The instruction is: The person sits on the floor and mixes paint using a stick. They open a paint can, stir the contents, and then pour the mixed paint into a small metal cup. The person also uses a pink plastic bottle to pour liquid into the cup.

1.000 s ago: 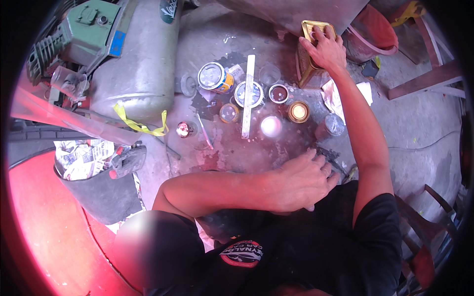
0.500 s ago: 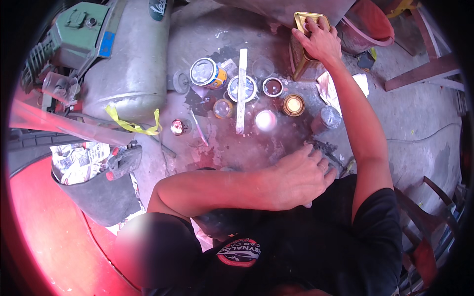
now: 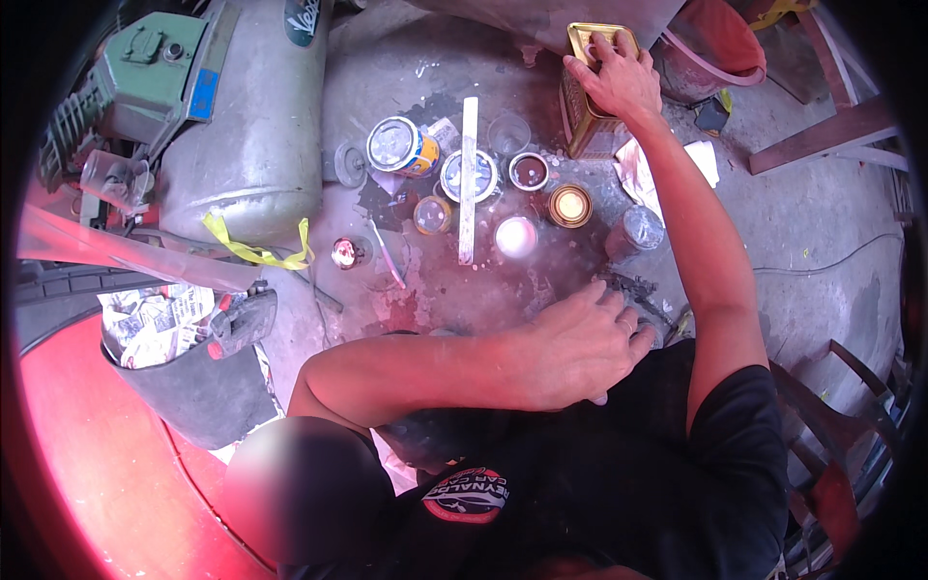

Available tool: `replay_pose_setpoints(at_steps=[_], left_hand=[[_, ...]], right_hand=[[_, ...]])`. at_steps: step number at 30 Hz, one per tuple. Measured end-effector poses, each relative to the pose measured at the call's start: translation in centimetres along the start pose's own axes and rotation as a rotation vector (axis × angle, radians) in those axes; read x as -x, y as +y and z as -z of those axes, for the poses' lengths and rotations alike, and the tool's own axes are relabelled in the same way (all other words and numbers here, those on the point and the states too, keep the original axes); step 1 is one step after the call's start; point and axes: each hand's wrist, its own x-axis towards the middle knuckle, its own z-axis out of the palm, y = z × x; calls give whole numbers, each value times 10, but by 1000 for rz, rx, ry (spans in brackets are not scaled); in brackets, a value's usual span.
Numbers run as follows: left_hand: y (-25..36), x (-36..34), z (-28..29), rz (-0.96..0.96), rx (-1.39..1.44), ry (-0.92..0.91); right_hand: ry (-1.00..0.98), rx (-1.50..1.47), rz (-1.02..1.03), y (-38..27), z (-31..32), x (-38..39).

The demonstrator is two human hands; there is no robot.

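Note:
At the far right of the group of cans, my right hand (image 3: pixel 619 82) is on top of a tall gold rectangular tin (image 3: pixel 574 114), its fingers curled around the small cap area. The fingers partly hide the tin's lid. My left hand (image 3: pixel 580 343) hangs bent in front of my body with loose, slightly parted fingers and holds nothing. Ahead of it on the floor stand a white-filled cup (image 3: pixel 515 238), an open gold-rimmed can (image 3: pixel 570 206) and a small can of dark brown liquid (image 3: pixel 529 172). A paint-smeared flat stick (image 3: pixel 469 184) lies across a round paint can (image 3: pixel 450 180).
A blue-and-yellow labelled paint can (image 3: pixel 394 145) stands farther left, near a grey compressor tank (image 3: pixel 246 145). A thin brush-like stick (image 3: pixel 389 256) lies beside a small jar (image 3: pixel 348 253). Right are a grey-lidded container (image 3: pixel 638 232), white paper (image 3: pixel 633 174) and a pink bucket (image 3: pixel 691 72).
The whole view has shifted slightly. Both hands keep their places, the right one still on the gold tin.

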Motion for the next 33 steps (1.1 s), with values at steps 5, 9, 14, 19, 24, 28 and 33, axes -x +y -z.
replay_pose_setpoints(at_steps=[5,9,14,19,24,28,33], left_hand=[[-1,0,1,2,9,-21],[1,0,8,16,7,-64],[-2,-5,9,-21,-64,-34],[-7,-12,7,-18,-47,-48],[-21,-19,6,35,-37,-92],[-27,-21,9,89,21,-168],[-60,-21,-5,122,36,-157]], right_hand=[[51,20,4,2,-4,1],[30,16,-10,2,0,3],[26,10,-28,-3,6,5],[-29,-288,-81,4,17,3],[32,-539,-108,126,40,-34],[-23,-344,-421,243,42,24],[-116,-247,-660,346,-55,115]])
